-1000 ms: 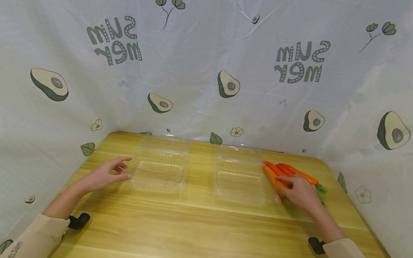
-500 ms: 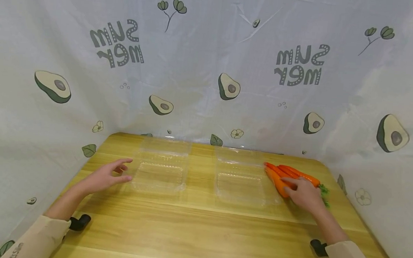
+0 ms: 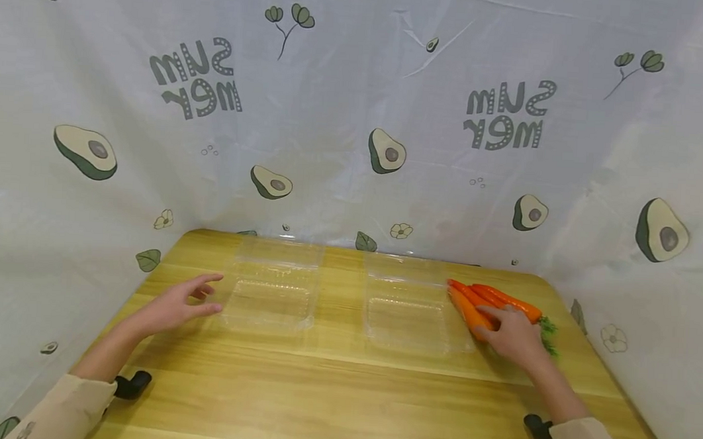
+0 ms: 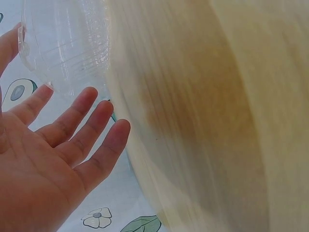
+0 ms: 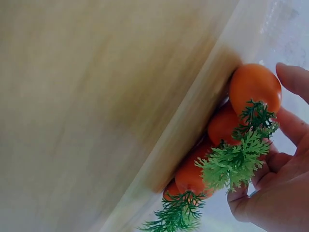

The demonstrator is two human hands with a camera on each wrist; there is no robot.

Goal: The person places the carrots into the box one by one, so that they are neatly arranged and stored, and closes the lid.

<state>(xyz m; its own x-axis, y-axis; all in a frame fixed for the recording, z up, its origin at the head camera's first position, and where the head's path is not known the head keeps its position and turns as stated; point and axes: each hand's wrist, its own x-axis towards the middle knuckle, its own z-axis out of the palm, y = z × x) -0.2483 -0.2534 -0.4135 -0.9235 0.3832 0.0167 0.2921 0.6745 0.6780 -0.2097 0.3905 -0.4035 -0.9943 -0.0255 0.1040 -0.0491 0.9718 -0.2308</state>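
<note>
Several orange carrots (image 3: 469, 310) with green leafy tops (image 5: 232, 162) lie bunched at the right of the wooden table. My right hand (image 3: 516, 334) is over them, its thumb and fingers around the front carrot (image 5: 255, 88). The farther fingers are bent over the bunch and partly hidden by the leaves in the right wrist view. At the left, my left hand (image 3: 174, 306) is held beside a clear plastic container (image 3: 269, 305), fingers spread and holding nothing. In the left wrist view its palm (image 4: 43, 174) and loose fingers show near the container's wall.
A second clear plastic container (image 3: 408, 322), lid folded back, stands just left of the carrots. Both containers are on the far half of the wooden table (image 3: 342, 404). A white patterned cloth (image 3: 334, 99) rises behind and along both sides.
The head view has tilted slightly. The right hand's thumb and fingers remain at the front carrot with barely any movement. The left hand and the containers keep their places.
</note>
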